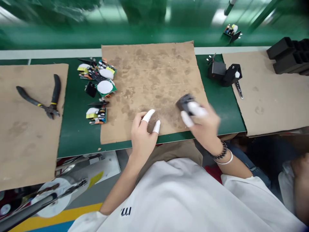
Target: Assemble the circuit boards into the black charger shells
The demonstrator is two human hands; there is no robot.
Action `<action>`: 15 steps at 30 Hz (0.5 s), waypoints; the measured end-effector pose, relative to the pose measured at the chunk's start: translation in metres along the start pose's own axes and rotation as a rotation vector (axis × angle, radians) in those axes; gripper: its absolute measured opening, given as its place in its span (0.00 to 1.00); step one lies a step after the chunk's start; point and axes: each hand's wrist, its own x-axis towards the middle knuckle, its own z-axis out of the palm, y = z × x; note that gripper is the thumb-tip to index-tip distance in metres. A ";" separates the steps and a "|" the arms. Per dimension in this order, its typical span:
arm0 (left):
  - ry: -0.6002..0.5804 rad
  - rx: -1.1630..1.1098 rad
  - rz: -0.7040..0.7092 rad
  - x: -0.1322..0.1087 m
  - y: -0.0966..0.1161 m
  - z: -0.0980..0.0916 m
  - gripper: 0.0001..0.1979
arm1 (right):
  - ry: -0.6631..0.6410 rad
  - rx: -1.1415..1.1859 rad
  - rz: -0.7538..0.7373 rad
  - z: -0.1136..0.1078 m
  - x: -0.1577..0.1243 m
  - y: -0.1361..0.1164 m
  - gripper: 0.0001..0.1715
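Observation:
My right hand (204, 120), blurred by motion, grips a small black plastic case (184, 102) over the right side of the cardboard sheet (154, 77). My left hand (145, 130) is near the sheet's front edge, its thumb and forefinger apart and nothing between them. White finger cots cover fingertips on both hands. Left of my left hand sits a small circuit board assembly (97, 113) with yellow, white and orange parts. Behind it lies a cluster of similar assemblies (98, 72). Two black cases (223, 73) stand on the green bench to the right.
Black-handled cutting pliers (47, 104) lie on the left cardboard. Several black cases (291, 56) are stacked at far right, and a thin dark tool (238, 90) lies nearer. Another assembly (233, 32) is beyond the white strip. Part of another person's arm (301, 187) shows at right.

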 end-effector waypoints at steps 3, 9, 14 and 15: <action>-0.003 -0.011 0.024 0.000 0.005 0.001 0.18 | -0.145 0.004 -0.064 -0.001 0.002 0.004 0.07; -0.210 -0.327 0.126 0.003 0.022 0.010 0.39 | -0.138 0.384 -0.134 -0.013 -0.005 -0.011 0.16; -0.289 -0.521 -0.015 0.006 0.026 0.017 0.26 | -0.226 0.513 -0.036 -0.009 -0.020 -0.018 0.24; -0.285 -0.538 -0.039 0.006 0.026 0.017 0.25 | -0.214 0.502 -0.037 -0.009 -0.022 -0.017 0.26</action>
